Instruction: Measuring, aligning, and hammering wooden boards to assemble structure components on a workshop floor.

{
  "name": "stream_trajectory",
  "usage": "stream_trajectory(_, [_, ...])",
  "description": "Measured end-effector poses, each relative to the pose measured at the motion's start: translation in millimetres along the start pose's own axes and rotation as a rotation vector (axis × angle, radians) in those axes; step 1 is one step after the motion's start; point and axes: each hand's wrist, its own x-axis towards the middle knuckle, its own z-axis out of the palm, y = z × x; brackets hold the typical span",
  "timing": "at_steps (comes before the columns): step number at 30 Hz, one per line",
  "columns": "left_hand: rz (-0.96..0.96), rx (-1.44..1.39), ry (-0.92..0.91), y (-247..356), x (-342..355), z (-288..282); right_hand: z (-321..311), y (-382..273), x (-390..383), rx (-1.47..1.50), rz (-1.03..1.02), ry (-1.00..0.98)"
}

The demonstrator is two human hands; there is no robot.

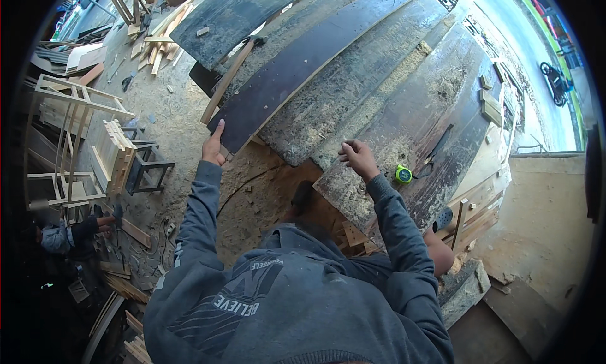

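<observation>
A long dark brown board [278, 83] slants away from me across the worktop, and my left hand [214, 147] grips its near end, thumb on top. Beside that end lies a hammer [228, 81] with a wooden handle. My right hand [360, 159] is over the near edge of the rough, dusty worktop planks [379, 127], its fingers curled together. Whatever those fingers hold, if anything, is too small to make out. To the right of it sit a lime-green tape measure [403, 174] and a thin dark strip-like tool [440, 144].
Sawdust [445, 89] and small wood blocks [490, 108] lie on the worktop. On the left floor stand wooden frames [76, 102], stacked light timber pieces [113, 155] and a dark stool [150, 165]. Another person [69, 234] is at the lower left.
</observation>
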Motion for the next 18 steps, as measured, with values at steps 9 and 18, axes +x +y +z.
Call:
stream_trajectory(9, [-0.050, -0.036, 0.143, -74, 55, 10, -45, 51, -96, -0.352, -0.058, 0.073])
stream_trajectory(18, [0.825, 0.746, 0.777, -54, 33, 29, -30, 54, -128, -0.502, -0.070, 0.117])
